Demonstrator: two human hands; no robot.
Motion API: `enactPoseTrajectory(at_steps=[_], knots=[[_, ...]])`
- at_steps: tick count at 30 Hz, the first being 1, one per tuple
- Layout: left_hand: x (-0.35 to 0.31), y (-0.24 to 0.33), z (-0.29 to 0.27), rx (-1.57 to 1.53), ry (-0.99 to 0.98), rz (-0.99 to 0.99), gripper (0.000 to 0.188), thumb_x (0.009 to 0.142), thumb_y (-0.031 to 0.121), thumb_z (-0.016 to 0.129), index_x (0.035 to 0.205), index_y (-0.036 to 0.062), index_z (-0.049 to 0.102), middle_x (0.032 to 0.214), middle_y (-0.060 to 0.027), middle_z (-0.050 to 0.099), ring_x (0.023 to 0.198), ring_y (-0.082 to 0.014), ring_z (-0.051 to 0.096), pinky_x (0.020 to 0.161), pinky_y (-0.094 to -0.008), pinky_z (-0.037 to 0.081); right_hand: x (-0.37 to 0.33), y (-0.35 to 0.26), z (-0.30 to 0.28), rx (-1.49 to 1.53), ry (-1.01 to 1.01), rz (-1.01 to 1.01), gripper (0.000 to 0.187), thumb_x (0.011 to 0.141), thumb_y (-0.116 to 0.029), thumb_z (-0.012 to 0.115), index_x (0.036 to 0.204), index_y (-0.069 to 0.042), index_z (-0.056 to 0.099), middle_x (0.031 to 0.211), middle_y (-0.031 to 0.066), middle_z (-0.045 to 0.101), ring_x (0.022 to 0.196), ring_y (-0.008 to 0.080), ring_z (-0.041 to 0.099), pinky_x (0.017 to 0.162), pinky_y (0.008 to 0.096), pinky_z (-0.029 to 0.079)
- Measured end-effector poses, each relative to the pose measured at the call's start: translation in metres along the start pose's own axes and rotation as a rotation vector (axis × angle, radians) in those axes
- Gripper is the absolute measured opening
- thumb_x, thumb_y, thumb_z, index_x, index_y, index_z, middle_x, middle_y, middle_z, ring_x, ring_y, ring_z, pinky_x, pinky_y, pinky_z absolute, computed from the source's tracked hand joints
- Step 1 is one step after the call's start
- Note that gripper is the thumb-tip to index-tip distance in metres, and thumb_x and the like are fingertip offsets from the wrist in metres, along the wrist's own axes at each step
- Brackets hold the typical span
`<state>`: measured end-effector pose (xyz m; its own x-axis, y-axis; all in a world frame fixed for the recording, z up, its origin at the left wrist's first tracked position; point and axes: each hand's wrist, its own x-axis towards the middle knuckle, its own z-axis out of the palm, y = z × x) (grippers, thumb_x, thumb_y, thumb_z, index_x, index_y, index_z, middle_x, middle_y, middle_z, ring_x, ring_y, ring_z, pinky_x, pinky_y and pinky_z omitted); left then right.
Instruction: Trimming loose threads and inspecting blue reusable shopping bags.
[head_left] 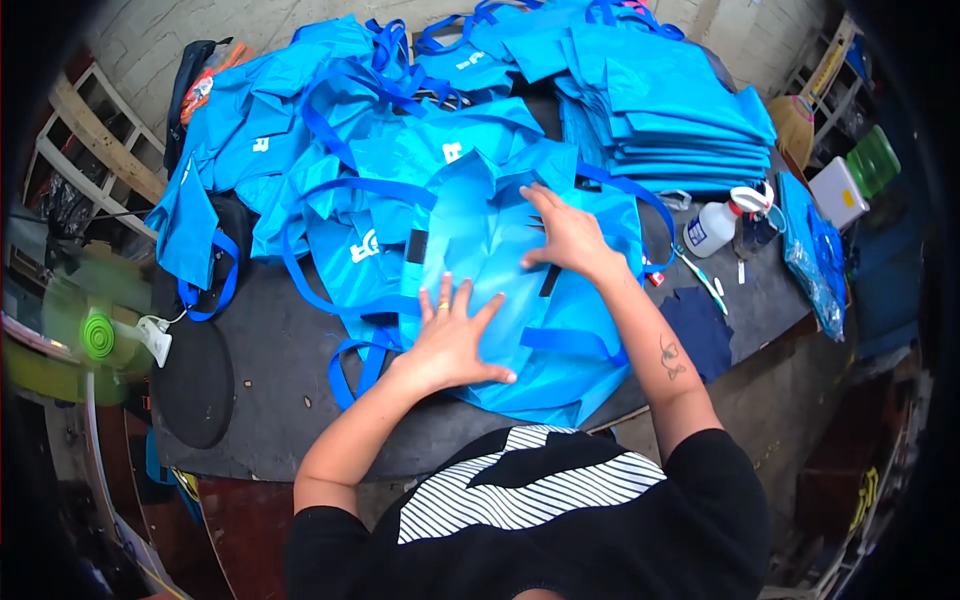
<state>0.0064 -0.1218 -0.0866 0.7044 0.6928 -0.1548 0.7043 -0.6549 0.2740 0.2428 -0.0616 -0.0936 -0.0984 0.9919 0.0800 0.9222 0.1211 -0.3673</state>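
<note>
touching the light-blue tote bag (480,250), laid near the front edge of the black table (280,410): on its lower part with the left hand (455,342), fingers spread apart, and higher, more to the right, with the right hand (573,238), fingers also apart. bordered behind and to the left by a heap of blue bags (235,165), at right rear by a stack of folded blue bags (665,95), and farther right by a white spray bottle (710,229), a toothbrush (704,281) and a dark blue cloth (697,330).
</note>
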Motion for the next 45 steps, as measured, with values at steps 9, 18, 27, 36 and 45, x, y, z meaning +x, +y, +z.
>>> enactPoseTrajectory(at_steps=[9, 18, 27, 36, 45], knots=[[0.0, -0.06, 0.009, -0.789, 0.498, -0.09, 0.04, 0.085, 0.022, 0.065, 0.121, 0.0046, 0.058, 0.117, -0.0158, 0.056, 0.108, -0.0263, 0.058, 0.094, -0.0373, 0.043, -0.029, 0.051, 0.032, 0.089, 0.057, 0.0, 0.084, 0.06, -0.013, 0.081, 0.135, -0.009, 0.043, 0.134, 0.0152, 0.046, 0.112, 0.0334, 0.054, 0.092, 0.0396, 0.047], [0.024, -0.121, -0.011, -0.944, 0.803, -0.203, 0.016, 0.087, 0.004, 0.058, 0.1, 0.0019, 0.066, 0.1, -0.0093, 0.062, 0.079, -0.0154, 0.061, 0.068, -0.0267, 0.048, -0.035, -0.021, -0.001, 0.262, 0.137, -0.126, 0.028, 0.093, -0.012, 0.049, 0.12, -0.005, 0.053, 0.101, 0.0163, 0.054, 0.091, 0.0309, 0.057, 0.082, 0.0372, 0.046], [0.038, -0.113, 0.001, -0.97, 0.514, -0.259, 0.04, 0.077, -0.001, 0.068, 0.115, 0.0029, 0.058, 0.09, -0.0079, 0.061, 0.072, -0.0114, 0.059, 0.062, -0.0231, 0.047, -0.023, -0.045, 0.034, 0.42, 0.157, -0.028, 0.047, 0.096, -0.027, 0.049, 0.138, -0.008, 0.04, 0.112, 0.0208, 0.048, 0.105, 0.035, 0.053, 0.09, 0.0394, 0.044], [0.077, -0.115, -0.003, -0.836, 0.935, -0.017, 0.023, 0.079, -0.006, 0.062, 0.101, 0.0021, 0.062, 0.086, -0.0075, 0.06, 0.069, -0.0133, 0.057, 0.062, -0.0255, 0.047, -0.063, -0.044, 0.013, 0.304, -0.097, -0.094, 0.094, 0.056, -0.032, 0.086, 0.137, -0.013, 0.042, 0.106, 0.0167, 0.05, 0.098, 0.0342, 0.056, 0.083, 0.041, 0.046], [0.091, -0.157, -0.018, -0.178, 1.006, -0.028, 0.02, 0.08, 0.005, 0.066, 0.1, 0.0054, 0.064, 0.1, -0.0152, 0.057, 0.087, -0.0325, 0.059, 0.075, -0.0392, 0.047, -0.097, -0.012, 0.053, 0.194, -0.009, 0.114, 0.093, 0.056, -0.026, 0.087, 0.136, -0.013, 0.042, 0.105, 0.0153, 0.05, 0.1, 0.0328, 0.058, 0.081, 0.0402, 0.049]])
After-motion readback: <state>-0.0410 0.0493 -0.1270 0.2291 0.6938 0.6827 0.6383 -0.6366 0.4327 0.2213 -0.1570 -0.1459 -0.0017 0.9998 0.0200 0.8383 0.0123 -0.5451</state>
